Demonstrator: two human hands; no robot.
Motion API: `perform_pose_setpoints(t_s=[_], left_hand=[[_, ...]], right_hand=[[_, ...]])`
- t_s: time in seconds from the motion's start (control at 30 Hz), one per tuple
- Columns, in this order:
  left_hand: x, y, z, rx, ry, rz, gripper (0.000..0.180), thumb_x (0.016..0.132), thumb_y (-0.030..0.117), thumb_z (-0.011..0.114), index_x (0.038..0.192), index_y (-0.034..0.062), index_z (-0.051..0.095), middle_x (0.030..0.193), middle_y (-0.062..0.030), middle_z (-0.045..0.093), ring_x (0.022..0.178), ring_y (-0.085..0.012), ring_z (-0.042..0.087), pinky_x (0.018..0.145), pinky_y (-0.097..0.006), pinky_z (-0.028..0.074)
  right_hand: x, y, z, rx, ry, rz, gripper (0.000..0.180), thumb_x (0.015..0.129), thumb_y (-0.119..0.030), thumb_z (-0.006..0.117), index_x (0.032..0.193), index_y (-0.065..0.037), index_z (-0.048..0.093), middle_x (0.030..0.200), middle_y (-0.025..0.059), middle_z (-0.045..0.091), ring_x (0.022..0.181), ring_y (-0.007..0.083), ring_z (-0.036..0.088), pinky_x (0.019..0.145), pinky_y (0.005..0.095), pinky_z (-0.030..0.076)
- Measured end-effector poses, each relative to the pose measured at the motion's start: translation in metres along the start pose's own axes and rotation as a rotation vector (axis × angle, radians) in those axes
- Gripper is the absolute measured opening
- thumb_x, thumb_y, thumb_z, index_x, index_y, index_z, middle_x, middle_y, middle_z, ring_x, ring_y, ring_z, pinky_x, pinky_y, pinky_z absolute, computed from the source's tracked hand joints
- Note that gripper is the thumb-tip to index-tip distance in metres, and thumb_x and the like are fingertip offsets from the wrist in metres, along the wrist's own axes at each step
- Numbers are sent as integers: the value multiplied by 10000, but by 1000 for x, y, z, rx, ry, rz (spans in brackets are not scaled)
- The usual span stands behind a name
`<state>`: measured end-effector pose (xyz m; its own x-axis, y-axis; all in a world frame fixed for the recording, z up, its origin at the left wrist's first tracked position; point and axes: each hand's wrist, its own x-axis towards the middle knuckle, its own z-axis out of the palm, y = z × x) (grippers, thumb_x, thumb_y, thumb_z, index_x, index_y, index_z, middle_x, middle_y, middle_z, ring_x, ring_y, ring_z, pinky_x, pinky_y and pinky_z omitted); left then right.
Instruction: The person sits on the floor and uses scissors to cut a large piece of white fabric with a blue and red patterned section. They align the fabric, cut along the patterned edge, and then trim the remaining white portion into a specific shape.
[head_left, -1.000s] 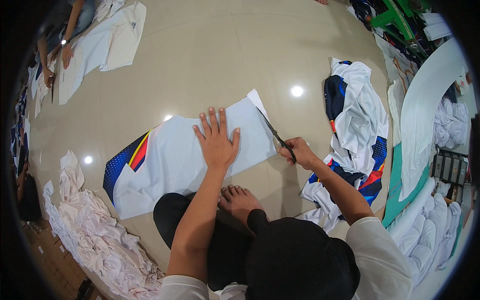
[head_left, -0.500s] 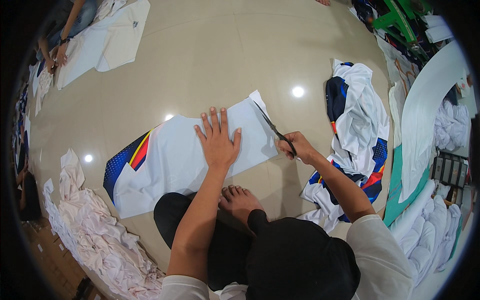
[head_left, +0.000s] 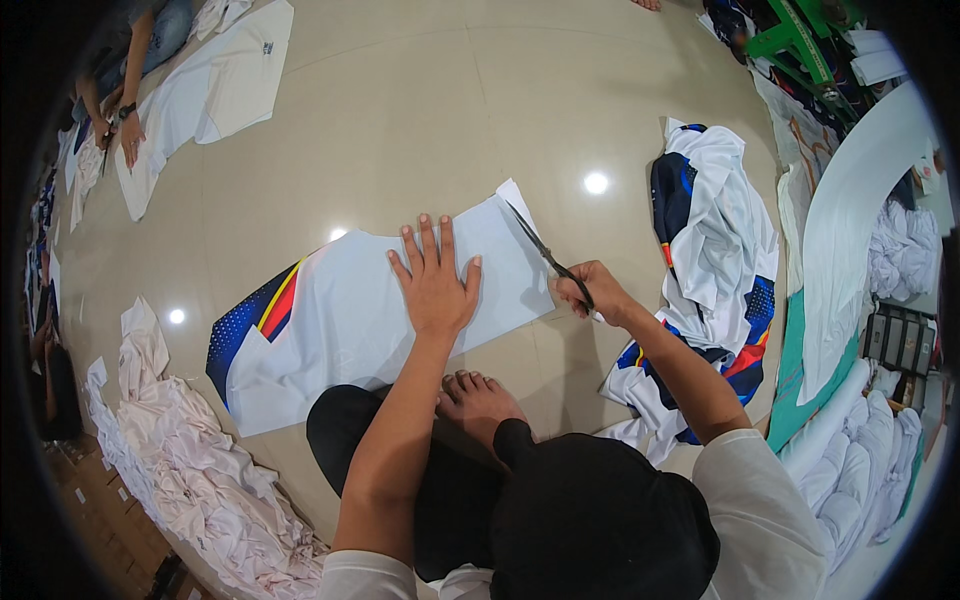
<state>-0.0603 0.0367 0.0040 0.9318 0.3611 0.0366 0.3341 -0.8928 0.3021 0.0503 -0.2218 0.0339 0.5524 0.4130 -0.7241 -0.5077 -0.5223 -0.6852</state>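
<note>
A white fabric panel [head_left: 340,310] with a blue, yellow and red printed corner lies flat on the beige floor. My left hand [head_left: 435,280] presses flat on it with fingers spread. My right hand [head_left: 590,292] grips black scissors [head_left: 540,248], whose blades lie along the panel's right edge, pointing toward its far corner. My bare foot [head_left: 480,400] and black-trousered leg are tucked just below the panel.
A heap of white and blue printed fabric [head_left: 710,250] lies right of the scissors. Pale crumpled scraps [head_left: 180,460] pile up at lower left. Another person [head_left: 125,90] works on white fabric at far left. Rolled white cloth [head_left: 860,460] and a green frame [head_left: 800,40] stand right.
The scissors have advanced a little along the panel's right edge toward its far corner. My left hand stays pressed on the fabric.
</note>
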Motion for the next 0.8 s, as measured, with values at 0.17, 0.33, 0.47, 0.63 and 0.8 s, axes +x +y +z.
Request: perform_pose_setpoints(t_s=[0.17, 0.33, 0.47, 0.63, 0.8], left_hand=[[1, 0, -1, -13, 0, -2, 756, 1047, 502, 502, 1670, 124, 301, 1731, -178, 249, 1597, -446, 163, 1256, -689, 90], [0, -1, 1, -12, 8, 1, 763, 1044, 509, 509, 1669, 122, 304, 1731, -178, 250, 1596, -449, 168, 1254, -693, 91], [0, 0, 0, -16, 4, -4, 763, 1045, 511, 506, 1670, 124, 304, 1731, -179, 251, 1597, -447, 166, 1255, -690, 91], [0, 0, 0, -8, -4, -7, 763, 1046, 513, 501, 1673, 127, 299, 1735, -174, 244, 1601, -442, 159, 1258, -686, 90], [0, -1, 1, 0, -26, -19, 770, 1045, 527, 486, 1680, 140, 284, 1751, -150, 212, 1614, -423, 125, 1269, -672, 65]], right_hand=[[8, -16, 2, -41, -10, 16, 311, 897, -259, 771, 706, -57, 633, 605, 5, 572, 470, 88, 525, 463, 251, 426], [10, -21, 3, -72, 4, 16, 316, 898, -262, 772, 706, -57, 627, 595, 2, 566, 465, 92, 519, 470, 255, 411], [6, -15, -5, -108, -19, 2, 334, 855, -315, 791, 730, -33, 664, 586, 27, 574, 477, 109, 546, 462, 270, 424], [7, -12, -7, -92, -30, 4, 306, 845, -301, 785, 736, -39, 671, 589, 31, 575, 485, 110, 548, 469, 265, 427], [12, -20, -3, -105, -15, -6, 294, 845, -286, 777, 720, -47, 659, 594, 32, 576, 487, 110, 546, 474, 266, 423]])
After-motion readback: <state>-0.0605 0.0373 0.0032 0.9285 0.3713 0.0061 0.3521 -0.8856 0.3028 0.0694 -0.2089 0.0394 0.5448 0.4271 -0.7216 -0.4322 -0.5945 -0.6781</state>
